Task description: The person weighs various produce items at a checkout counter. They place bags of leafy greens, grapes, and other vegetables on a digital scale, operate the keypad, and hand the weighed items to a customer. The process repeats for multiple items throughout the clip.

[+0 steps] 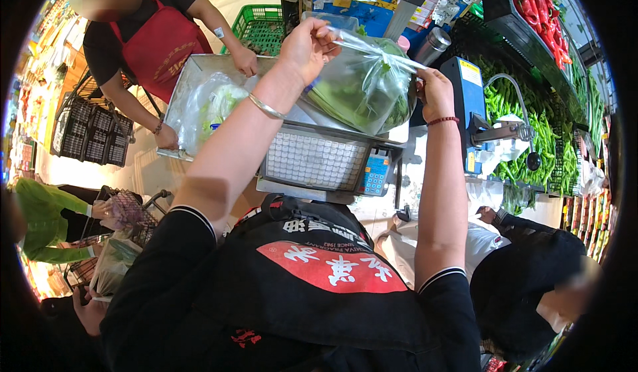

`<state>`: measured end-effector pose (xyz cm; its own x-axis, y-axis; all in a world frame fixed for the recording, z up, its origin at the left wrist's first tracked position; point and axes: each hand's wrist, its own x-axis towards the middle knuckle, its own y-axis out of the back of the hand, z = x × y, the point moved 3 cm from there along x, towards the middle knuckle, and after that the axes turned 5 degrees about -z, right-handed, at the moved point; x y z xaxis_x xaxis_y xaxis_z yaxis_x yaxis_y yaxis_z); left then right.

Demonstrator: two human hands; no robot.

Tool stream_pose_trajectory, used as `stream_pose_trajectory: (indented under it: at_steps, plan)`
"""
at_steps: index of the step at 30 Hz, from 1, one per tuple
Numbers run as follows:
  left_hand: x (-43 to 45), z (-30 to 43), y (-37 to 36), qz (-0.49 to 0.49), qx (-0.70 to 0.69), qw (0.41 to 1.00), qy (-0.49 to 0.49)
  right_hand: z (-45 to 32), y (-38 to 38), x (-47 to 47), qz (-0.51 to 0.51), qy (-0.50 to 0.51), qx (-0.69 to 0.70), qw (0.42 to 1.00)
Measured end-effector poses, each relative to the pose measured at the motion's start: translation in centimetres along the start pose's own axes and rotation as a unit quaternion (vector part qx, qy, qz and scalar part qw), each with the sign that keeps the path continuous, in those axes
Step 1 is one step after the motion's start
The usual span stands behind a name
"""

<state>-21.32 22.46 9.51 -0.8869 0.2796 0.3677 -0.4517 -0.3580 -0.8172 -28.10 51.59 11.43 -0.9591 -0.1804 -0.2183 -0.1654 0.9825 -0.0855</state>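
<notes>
A clear plastic bag (pixel 371 95) of leafy green vegetables lies on the metal pan of a label-printing scale (pixel 319 158). My left hand (pixel 306 45) has its fingertips on one drawn-out end of the bag's mouth. The opposite end is pinched by my right hand (pixel 436 93), so the gathered plastic stretches between both hands above the greens. Part of the left fingers' grip is blurred. Left of the scale, a metal tray (pixel 174 80) carries another clear bag (pixel 214 100) with pale leafy vegetables, close below my left forearm.
A person in a red apron (pixel 164 48) grips the tray. A blue bag-sealing machine (pixel 461 108) stands right of my right hand. Beyond are green peppers (pixel 528 148) and red peppers (pixel 533 3). A green crate (pixel 256 23) sits behind. Other people stand at both sides.
</notes>
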Motion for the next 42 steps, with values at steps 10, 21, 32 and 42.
stream_pose_trajectory:
  at_steps: [10,21,32,42]
  plan:
    - [3.3,-7.9,-10.4,0.086,0.551,0.829,-0.048,-4.3,-4.7,-6.1,-0.288,-0.062,0.253,0.922]
    - [1.9,-8.2,-8.3,0.218,0.604,0.766,0.039,0.9,3.3,-2.1,0.003,0.207,-0.157,0.966]
    - [-4.4,-6.5,-3.1,0.079,0.944,0.32,0.016,7.7,3.2,-5.6,-0.07,0.137,-0.012,0.988]
    - [-9.7,-6.7,-7.1,0.238,0.781,0.527,-0.237,27.7,9.4,-17.8,0.073,-0.057,-0.102,0.99]
